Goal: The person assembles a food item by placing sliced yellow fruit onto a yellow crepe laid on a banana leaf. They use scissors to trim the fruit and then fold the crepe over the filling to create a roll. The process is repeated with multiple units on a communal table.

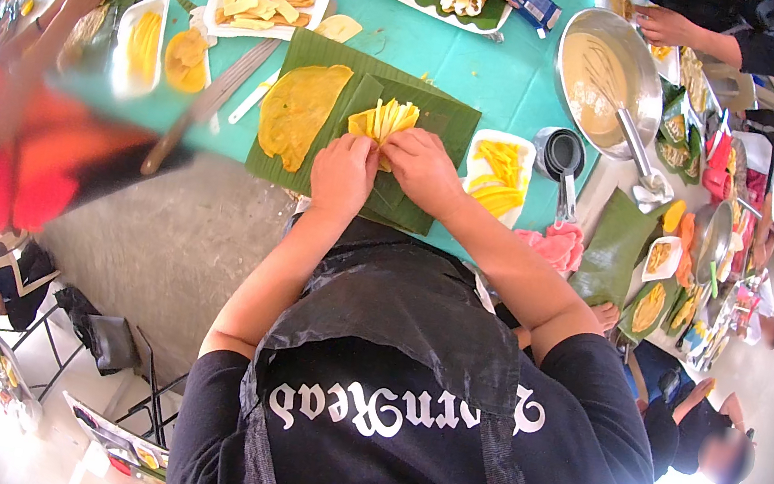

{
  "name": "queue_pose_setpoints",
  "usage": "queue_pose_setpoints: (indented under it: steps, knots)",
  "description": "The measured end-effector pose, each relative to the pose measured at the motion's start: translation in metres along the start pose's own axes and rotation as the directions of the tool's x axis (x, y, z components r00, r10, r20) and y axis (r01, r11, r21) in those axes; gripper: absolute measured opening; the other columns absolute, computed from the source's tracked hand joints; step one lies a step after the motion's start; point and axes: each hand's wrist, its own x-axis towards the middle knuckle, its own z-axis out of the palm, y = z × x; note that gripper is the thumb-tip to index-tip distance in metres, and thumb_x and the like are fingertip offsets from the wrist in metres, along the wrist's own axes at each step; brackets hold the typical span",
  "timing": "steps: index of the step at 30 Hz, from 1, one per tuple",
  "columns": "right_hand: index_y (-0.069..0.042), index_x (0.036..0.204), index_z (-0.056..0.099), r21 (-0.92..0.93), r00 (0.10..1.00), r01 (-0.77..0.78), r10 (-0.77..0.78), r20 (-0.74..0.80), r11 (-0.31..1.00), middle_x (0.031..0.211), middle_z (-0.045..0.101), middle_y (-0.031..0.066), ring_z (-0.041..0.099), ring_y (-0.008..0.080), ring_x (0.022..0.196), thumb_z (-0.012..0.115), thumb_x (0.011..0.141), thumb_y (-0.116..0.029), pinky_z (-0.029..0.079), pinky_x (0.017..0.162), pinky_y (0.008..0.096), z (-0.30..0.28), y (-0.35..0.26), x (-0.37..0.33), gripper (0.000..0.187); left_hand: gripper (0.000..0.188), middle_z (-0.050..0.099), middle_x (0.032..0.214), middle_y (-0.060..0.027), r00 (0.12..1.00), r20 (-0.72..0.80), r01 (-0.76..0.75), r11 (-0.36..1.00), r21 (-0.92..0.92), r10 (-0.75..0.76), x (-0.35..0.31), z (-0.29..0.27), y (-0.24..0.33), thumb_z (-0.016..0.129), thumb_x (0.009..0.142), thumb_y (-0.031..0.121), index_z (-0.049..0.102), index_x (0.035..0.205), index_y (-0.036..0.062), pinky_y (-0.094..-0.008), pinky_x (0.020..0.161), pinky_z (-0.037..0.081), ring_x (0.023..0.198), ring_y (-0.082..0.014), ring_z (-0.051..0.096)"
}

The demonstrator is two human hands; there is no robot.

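On a banana leaf point(438, 111) at the table's near edge lies a bundle of thin yellow strips point(384, 120), fanned out at its far end. My left hand point(344, 172) pinches the bundle's near end from the left. From the right, my right hand point(422, 169) closes its fingers on the same end, the two hands touching or nearly so. What lies beneath my fingers is hidden. A flat yellow-orange crepe point(301, 115) rests on the leaf, left of the bundle. Just right of the leaf is a white tray of yellow strips point(499, 174).
A steel bowl of batter point(603, 79) with a whisk and black measuring cups point(563, 153) stand at right. A long knife point(216, 104) overhangs the table edge at left, near a tray of pale slices point(268, 2). A blurred person in red point(3, 171) is close at left.
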Motion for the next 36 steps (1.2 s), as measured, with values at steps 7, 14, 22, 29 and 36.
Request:
queue_pose_setpoints:
  steps: [7, 14, 22, 29, 36]
  knots:
    - [-0.005, 0.095, 0.064, -0.022, 1.0, 0.017, -0.017, -0.004, 1.0, 0.1, 0.061, 0.0054, 0.057, 0.0243, 0.099, 0.061, 0.076, -0.01, 0.046, 0.085, 0.0386, -0.002, -0.001, -0.001, 0.02, 0.02, 0.061, 0.095, -0.0144, 0.985, 0.08, -0.148, 0.985, -0.089, 0.155, -0.001, -0.011, -0.018, 0.057, 0.081, 0.001, 0.062, 0.1, 0.0042, -0.0425, 0.078, 0.049, 0.09, -0.0348, 0.059]
    - [-0.007, 0.096, 0.065, -0.053, 0.999, 0.028, -0.026, 0.034, 0.998, 0.101, 0.06, 0.0047, 0.058, 0.0247, 0.1, 0.064, 0.075, -0.009, 0.046, 0.087, 0.0379, -0.005, -0.002, -0.001, 0.021, 0.018, 0.054, 0.105, -0.0087, 0.862, 0.206, -0.493, 0.861, 0.123, 0.464, 0.019, -0.031, -0.045, 0.054, 0.081, 0.01, 0.061, 0.097, 0.0049, -0.0375, 0.08, 0.048, 0.098, -0.0261, 0.055]
    - [-0.006, 0.096, 0.065, -0.039, 0.999, 0.01, -0.008, 0.036, 0.999, 0.102, 0.06, 0.0057, 0.057, 0.0244, 0.101, 0.06, 0.075, -0.011, 0.046, 0.089, 0.039, -0.005, -0.003, 0.0, 0.022, 0.02, 0.058, 0.106, -0.0052, 0.71, 0.405, -0.655, 0.751, 0.079, 0.576, 0.036, -0.047, -0.05, 0.055, 0.077, 0.011, 0.062, 0.095, 0.0073, -0.0355, 0.083, 0.047, 0.099, -0.0233, 0.056]
    - [-0.002, 0.094, 0.065, 0.054, 0.997, -0.032, 0.028, 0.076, 0.998, 0.102, 0.061, 0.01, 0.057, 0.0296, 0.1, 0.062, 0.076, -0.005, 0.048, 0.09, 0.0374, -0.007, -0.002, 0.003, 0.018, 0.016, 0.058, 0.096, -0.0014, 0.651, 0.39, -0.714, 0.699, 0.026, 0.651, 0.052, -0.048, -0.034, 0.056, 0.077, 0.013, 0.062, 0.092, 0.0108, -0.0333, 0.079, 0.044, 0.094, -0.0199, 0.055]
    - [-0.001, 0.089, 0.066, 0.235, 0.979, -0.203, 0.203, 0.026, 0.95, 0.099, 0.064, 0.0126, 0.06, 0.0325, 0.096, 0.06, 0.08, -0.005, 0.05, 0.086, 0.039, -0.005, 0.001, -0.001, 0.011, 0.016, 0.058, 0.099, -0.0002, 0.566, 0.486, -0.744, 0.667, -0.047, 0.666, 0.072, -0.047, -0.019, 0.055, 0.078, 0.011, 0.061, 0.092, 0.0121, -0.0382, 0.084, 0.039, 0.103, -0.0216, 0.051]
